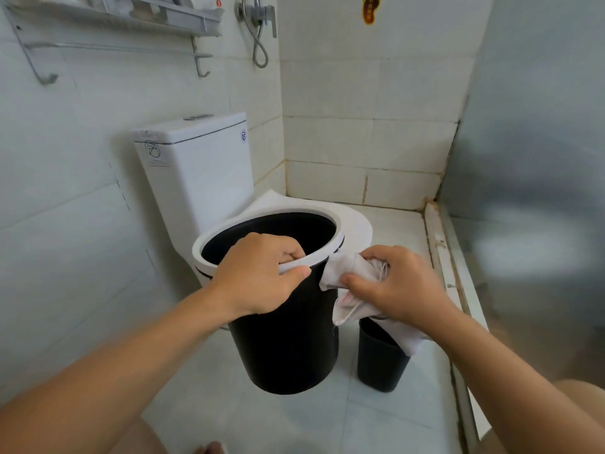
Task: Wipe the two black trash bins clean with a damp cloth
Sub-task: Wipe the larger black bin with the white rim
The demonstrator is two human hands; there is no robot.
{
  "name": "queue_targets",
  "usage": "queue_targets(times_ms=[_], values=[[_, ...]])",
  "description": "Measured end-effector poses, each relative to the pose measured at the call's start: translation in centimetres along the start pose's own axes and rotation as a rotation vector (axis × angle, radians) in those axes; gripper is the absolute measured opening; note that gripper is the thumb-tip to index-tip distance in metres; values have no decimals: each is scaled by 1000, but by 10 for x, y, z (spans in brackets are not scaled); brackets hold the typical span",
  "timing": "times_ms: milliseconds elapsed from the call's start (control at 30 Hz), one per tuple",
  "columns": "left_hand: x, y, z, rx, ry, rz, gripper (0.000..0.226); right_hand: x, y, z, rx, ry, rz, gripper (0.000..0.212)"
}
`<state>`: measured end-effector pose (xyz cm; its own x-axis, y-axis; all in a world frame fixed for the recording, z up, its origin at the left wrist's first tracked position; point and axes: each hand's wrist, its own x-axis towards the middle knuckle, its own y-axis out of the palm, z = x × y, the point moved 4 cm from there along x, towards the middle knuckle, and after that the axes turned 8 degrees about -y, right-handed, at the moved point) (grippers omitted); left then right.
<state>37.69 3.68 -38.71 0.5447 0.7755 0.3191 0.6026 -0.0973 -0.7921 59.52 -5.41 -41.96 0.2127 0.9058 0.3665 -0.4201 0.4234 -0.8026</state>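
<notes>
Black bin (288, 339) at frame centre: left hand (258, 273) grips its white rim, right hand (396, 283) pinches the cloth (347, 273) against its side. Next, likely bin 2 (379, 362), lower right.

Larger black bin (288, 348): smooth matt plastic, white rim ring. Smaller bin (379, 365): matt dark plastic. Cloth (353, 290): white woven fabric, crumpled. Toilet (203, 165): glossy white ceramic. Shower hose (260, 44): shiny metal. Floor (376, 421): glossy pale tile.

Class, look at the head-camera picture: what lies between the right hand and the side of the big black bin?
In the head view, a white cloth lies between the right hand and the big black bin; the hand's grip presses it against the bin just below the white rim.
</notes>
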Motion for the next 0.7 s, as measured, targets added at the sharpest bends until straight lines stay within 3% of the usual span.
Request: queue_targets(times_ms=[233,367,500,700], values=[[-11,27,19,24,-3,26,7,1,-10,-3,-319,32,72,50],[-21,46,27,129,18,90,10,-2,-19,-11,-398,92,27,51],[-34,74,33,237,99,163,15,0,-5,-8,-265,61,-63,51],[-58,128,59,258,248,174,23,-11,80,-22,-30,36,-4,50]])
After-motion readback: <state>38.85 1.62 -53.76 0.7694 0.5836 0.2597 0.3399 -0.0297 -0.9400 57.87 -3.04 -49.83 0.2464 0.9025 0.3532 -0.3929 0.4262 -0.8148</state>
